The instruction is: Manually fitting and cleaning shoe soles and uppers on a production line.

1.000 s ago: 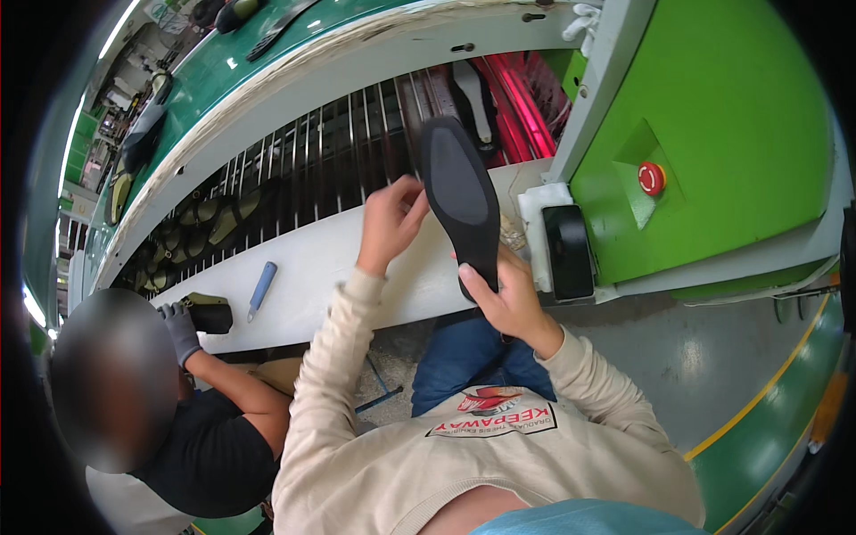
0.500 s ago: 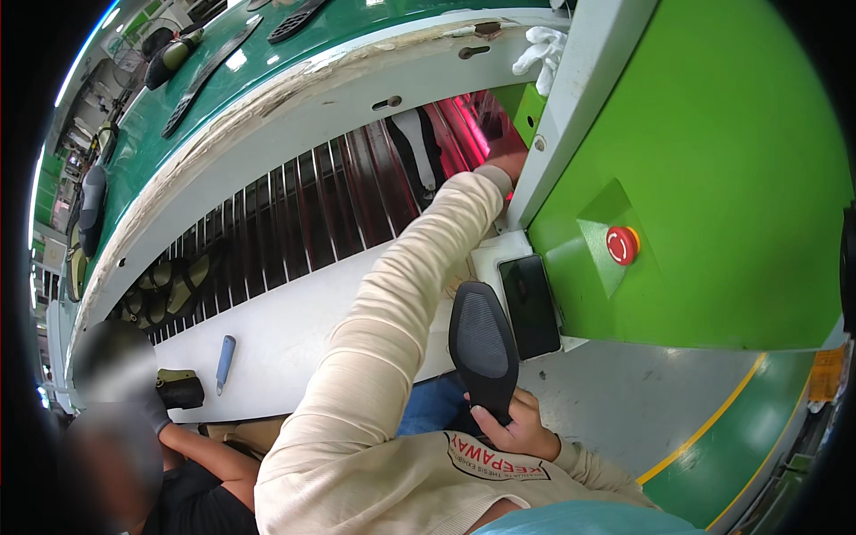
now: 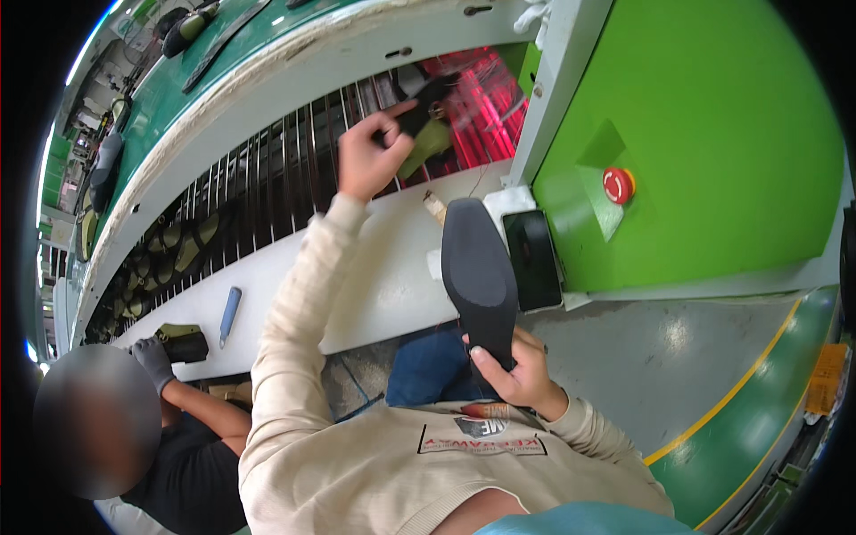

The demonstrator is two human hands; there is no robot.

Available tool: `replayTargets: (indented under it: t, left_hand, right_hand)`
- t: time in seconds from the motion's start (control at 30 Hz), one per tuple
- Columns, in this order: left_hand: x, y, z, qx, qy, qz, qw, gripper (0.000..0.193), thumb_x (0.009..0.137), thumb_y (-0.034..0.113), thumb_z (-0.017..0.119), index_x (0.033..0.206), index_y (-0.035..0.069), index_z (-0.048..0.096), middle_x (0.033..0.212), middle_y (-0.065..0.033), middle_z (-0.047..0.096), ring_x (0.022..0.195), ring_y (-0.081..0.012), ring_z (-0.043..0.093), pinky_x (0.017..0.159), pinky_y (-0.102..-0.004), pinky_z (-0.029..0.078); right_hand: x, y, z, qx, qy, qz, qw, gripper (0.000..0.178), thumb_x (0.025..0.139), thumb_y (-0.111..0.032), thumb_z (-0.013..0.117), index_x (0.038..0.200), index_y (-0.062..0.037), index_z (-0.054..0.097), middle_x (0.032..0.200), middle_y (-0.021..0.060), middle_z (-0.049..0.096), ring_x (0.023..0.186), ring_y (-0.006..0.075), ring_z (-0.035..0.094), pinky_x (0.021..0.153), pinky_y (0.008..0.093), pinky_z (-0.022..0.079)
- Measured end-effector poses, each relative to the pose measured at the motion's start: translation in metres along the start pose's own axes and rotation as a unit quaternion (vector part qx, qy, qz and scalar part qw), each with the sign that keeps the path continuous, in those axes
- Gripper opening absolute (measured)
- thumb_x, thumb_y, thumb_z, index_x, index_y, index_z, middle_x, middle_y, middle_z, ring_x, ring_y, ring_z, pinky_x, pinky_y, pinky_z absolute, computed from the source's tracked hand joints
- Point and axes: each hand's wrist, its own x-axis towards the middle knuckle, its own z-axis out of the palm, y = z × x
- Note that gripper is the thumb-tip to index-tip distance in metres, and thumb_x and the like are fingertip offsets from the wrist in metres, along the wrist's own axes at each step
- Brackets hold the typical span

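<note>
My right hand (image 3: pixel 517 379) grips the heel end of a flat black shoe sole (image 3: pixel 477 272) and holds it upright over my lap, its toe toward the white ledge (image 3: pixel 374 285). My left hand (image 3: pixel 367 153) is stretched out over the roller conveyor (image 3: pixel 267 187), with its fingers closed on an olive and black shoe (image 3: pixel 428 134). The shoe hangs just in front of the red-lit tunnel mouth (image 3: pixel 486 98). It is blurred, so its exact shape is hard to make out.
A black phone (image 3: pixel 532 259) lies on the ledge next to the green machine housing (image 3: pixel 713 134), which has a red push button (image 3: pixel 617 185). A blue pen-like tool (image 3: pixel 230 314) lies further left. More shoes (image 3: pixel 169 254) ride the conveyor. A co-worker's grey-gloved hand (image 3: pixel 153 358) rests on a dark shoe part (image 3: pixel 185 342).
My left hand let go of the sole, reached to the red-lit tunnel mouth and has drawn back with a shoe. My right hand lowered the sole toward my lap.
</note>
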Motion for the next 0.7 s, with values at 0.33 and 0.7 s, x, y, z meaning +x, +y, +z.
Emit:
replayTargets:
  t: [0.33,0.7]
  left_hand:
    - [-0.129,0.112,-0.126,0.310,0.000,0.012,0.951,0.061,0.081,0.025,0.088,0.133,0.005,0.063,0.160,-0.0228,0.052,0.146,-0.0449,0.050,0.116,-0.0480,0.046]
    - [-0.154,0.048,-0.126,-0.074,0.094,-0.151,0.981,0.058,0.092,0.021,0.085,0.134,-0.007,0.058,0.114,-0.0070,0.072,0.100,-0.0134,0.066,0.089,-0.0309,0.056]
  right_hand:
    - [0.020,-0.017,0.044,0.022,-0.035,-0.031,0.999,0.016,0.098,-0.008,0.073,0.110,0.0033,0.074,0.100,0.0142,0.076,0.087,0.0257,0.073,0.079,0.0351,0.057]
    - [0.006,-0.026,0.063,0.085,-0.001,0.057,0.995,0.025,0.097,-0.005,0.076,0.119,-0.0007,0.065,0.096,0.0003,0.065,0.083,0.0074,0.058,0.075,0.0257,0.050]
